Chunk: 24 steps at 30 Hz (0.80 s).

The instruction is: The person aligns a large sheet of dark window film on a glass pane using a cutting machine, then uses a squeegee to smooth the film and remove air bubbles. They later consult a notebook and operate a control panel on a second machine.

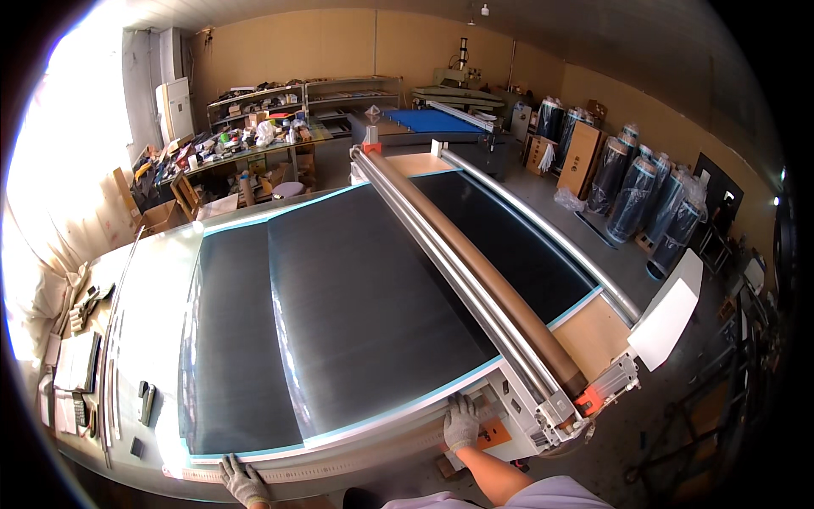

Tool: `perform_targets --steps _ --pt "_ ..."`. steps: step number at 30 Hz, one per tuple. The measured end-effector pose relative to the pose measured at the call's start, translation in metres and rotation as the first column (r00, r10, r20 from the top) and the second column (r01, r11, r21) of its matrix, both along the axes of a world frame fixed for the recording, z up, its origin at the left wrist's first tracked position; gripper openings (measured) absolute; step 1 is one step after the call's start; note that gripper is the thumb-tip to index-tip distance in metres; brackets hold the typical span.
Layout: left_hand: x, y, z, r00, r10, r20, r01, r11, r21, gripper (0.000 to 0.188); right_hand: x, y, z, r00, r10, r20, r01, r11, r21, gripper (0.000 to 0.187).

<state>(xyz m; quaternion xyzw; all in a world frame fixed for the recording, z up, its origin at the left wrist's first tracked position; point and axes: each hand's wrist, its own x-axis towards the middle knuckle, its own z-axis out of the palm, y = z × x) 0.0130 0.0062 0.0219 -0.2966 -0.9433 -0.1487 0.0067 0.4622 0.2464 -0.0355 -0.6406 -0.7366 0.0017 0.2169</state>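
Note:
My left hand (243,482), in a grey knit glove, lies at the table's near edge. Its fingers are apart and rest over a long steel ruler (339,465), close to the lower left corner of a dark sheet (365,297). In a matching glove, my right hand (461,424) is spread flat by the sheet's near edge, left of the machine's end frame. Neither hand holds anything. The sheet has light blue and white edges, and a second dark piece (233,339) shows at its left. A brown roll (475,263) beside metal rollers crosses above the sheet.
At the table's left lie a stapler-like tool (147,404), a small dark block (136,447), long thin rods (110,365) and a notebook (78,360). A cluttered bench (229,148) stands behind. Wrapped rolls (632,199) and a cardboard box (582,157) stand at the right. A blue-topped table (437,121) is farther back.

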Motion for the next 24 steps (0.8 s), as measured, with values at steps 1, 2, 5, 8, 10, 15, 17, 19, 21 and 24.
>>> perform_targets --steps 1,2,5,8,10,15,17,19,21,24 --pt "0.0007 0.0005 0.0019 1.000 0.000 0.004 0.000 1.000 -0.004 0.055 0.0001 0.0001 -0.0005 1.000 -0.001 0.000 0.001 1.000 -0.002 0.045" --pt "0.0011 0.0007 0.0029 1.000 -0.001 0.007 0.001 1.000 -0.007 0.055 0.0003 0.0004 -0.0014 1.000 -0.003 -0.001 0.003 1.000 -0.003 0.045" --pt "0.0006 0.0005 0.0009 1.000 0.003 0.009 -0.003 1.000 -0.012 0.055 0.0005 0.0001 -0.0012 1.000 -0.002 0.000 0.002 1.000 -0.004 0.045" --pt "0.0011 -0.0004 0.0012 1.000 -0.004 -0.001 0.004 1.000 -0.012 0.055 0.0006 0.0002 -0.0021 1.000 0.000 0.002 0.000 1.000 -0.005 0.045" --pt "0.0011 0.0005 0.0016 1.000 -0.005 -0.001 0.005 1.000 -0.013 0.055 0.0011 0.0007 -0.0034 1.000 -0.003 0.003 0.003 1.000 -0.004 0.045" --pt "-0.0003 -0.0008 -0.0003 1.000 -0.009 -0.004 0.009 1.000 -0.005 0.055 -0.0002 0.0006 -0.0017 1.000 -0.003 -0.004 0.003 1.000 -0.019 0.045" --pt "-0.0004 -0.0032 0.0010 1.000 -0.007 -0.006 0.007 1.000 -0.003 0.056 -0.0024 0.0010 -0.0008 1.000 0.004 -0.007 -0.004 1.000 -0.023 0.045" --pt "-0.0019 -0.0006 -0.0029 1.000 -0.014 -0.017 0.014 1.000 -0.016 0.059 0.0002 0.0001 -0.0008 1.000 -0.003 -0.002 0.003 1.000 -0.022 0.046" --pt "-0.0025 0.0022 -0.0049 1.000 -0.018 -0.015 0.018 1.000 -0.026 0.063 0.0028 -0.0002 -0.0019 1.000 -0.008 0.005 0.008 1.000 -0.017 0.046" --pt "-0.0046 -0.0007 -0.0051 1.000 -0.004 -0.025 0.003 1.000 -0.026 0.068 0.0006 0.0003 -0.0019 1.000 0.002 0.006 -0.002 1.000 -0.014 0.047"
